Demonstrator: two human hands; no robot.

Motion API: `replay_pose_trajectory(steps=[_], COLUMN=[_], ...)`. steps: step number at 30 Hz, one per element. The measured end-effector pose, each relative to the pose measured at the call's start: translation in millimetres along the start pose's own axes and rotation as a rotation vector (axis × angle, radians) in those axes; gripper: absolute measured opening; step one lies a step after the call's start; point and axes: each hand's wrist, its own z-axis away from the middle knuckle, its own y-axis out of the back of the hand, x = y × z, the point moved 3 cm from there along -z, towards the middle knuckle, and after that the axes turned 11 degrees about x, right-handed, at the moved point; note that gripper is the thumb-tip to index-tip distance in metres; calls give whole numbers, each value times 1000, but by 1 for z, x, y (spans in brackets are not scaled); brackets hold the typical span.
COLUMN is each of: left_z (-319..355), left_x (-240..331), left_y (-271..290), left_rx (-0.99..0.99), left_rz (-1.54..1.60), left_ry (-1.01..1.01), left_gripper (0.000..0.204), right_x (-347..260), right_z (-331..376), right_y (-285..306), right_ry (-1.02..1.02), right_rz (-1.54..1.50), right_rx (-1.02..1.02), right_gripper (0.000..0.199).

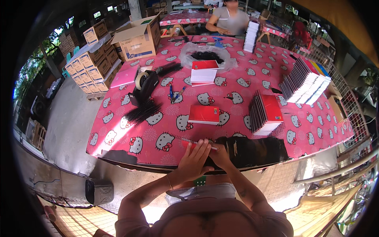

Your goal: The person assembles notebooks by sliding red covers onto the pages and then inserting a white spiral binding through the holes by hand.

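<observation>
Head view, landmark: pink cartoon-cat tablecloth (233,110).
Left hand (193,160): fingers spread flat over a red notebook (188,144) at the cloth's near edge.
Right hand (219,155): touching the same notebook; its grip cannot be told.
Red notebook 2 (204,114): mid-cloth, beyond the hands.
Notebook stack (266,112): right of it.
Tape dispenser (144,87): far left.

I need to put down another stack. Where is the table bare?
Free: between the single red notebook and the tape dispenser, and the left corner beyond the black coils. Crowded: the right side with notebook stacks, and around both hands.
</observation>
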Motion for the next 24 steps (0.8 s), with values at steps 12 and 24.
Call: replay_pose_trajectory(steps=[12,24], left_z=[8,-49], left_x=[9,-24], left_y=[-12,14], left_rx=[-98,233], left_rz=[49,264], left_ry=[-9,71], left_gripper=[88,23], right_x=[-2,-13], right_z=[-5,-8], right_y=[3,12], right_ry=[-18,76], right_rz=[-31,284], right_rx=[15,-41], right_gripper=[26,30])
